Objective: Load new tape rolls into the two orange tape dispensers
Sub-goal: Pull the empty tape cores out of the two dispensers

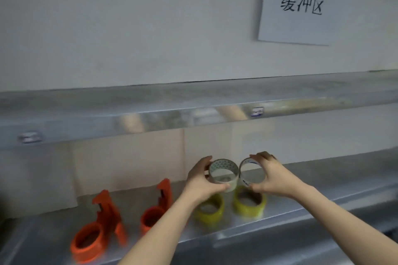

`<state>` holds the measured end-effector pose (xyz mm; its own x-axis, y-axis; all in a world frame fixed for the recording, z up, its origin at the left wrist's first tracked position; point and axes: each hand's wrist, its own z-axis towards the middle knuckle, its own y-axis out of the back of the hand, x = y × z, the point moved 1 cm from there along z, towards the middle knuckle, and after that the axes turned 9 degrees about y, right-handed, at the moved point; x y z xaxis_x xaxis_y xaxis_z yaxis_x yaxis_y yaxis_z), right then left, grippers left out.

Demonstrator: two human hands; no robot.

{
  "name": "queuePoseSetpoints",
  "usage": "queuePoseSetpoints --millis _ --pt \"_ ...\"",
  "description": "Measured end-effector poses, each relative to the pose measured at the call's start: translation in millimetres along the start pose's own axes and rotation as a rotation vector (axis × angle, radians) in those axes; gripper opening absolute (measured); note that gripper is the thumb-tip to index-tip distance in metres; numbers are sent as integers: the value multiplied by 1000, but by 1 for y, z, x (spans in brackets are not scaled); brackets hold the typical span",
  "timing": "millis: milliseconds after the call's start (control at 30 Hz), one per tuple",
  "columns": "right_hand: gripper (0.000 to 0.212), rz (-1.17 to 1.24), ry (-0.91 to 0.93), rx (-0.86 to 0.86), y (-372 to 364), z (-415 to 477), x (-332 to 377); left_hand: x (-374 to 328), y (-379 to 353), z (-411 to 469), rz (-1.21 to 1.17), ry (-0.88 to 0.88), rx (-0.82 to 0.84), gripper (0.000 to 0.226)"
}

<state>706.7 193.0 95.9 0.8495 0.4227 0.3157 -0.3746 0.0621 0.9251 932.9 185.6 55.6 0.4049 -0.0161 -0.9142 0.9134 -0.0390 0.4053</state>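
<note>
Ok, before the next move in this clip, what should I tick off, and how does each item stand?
1. Left hand grips the left ring: ok.
2. Right hand grips the right ring: ok.
3. Held rings are spent cores rather than fresh rolls: cannot tell.
4. Left yellow roll and right yellow roll lie on the shelf just below the hands: ok.
5. Left dispenser and right dispenser are on the shelf: ok.
6. Dispenser hubs empty: cannot tell.

The metal shelf (344, 178) bears the left dispenser (97, 228), the right dispenser (157, 208), the left roll (210, 211) and right roll (249, 206), apparently flat.
</note>
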Motion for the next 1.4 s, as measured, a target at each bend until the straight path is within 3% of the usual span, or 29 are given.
queuePoseSetpoints --millis 367,533,667,867,1133,1233,1400 --pt "113 133 -153 -40 90 -58 -190 -86 -188 44 144 57 90 104" --pt "111 129 -217 -51 96 -71 -250 -90 -236 61 239 104 109 84" --pt "121 179 -250 42 88 -65 -294 -86 -267 69 324 154 74 81" --pt "114 192 -227 181 63 -55 -359 -74 -306 87 294 296 8 92" --pt "113 234 -232 229 24 -62 -404 -54 -337 85 277 351 -25 87" --pt "110 254 -242 247 15 -63 -408 -50 -339 84 271 361 -31 95" --pt "139 204 -186 267 23 -53 -397 -55 -332 84 245 364 -34 110"
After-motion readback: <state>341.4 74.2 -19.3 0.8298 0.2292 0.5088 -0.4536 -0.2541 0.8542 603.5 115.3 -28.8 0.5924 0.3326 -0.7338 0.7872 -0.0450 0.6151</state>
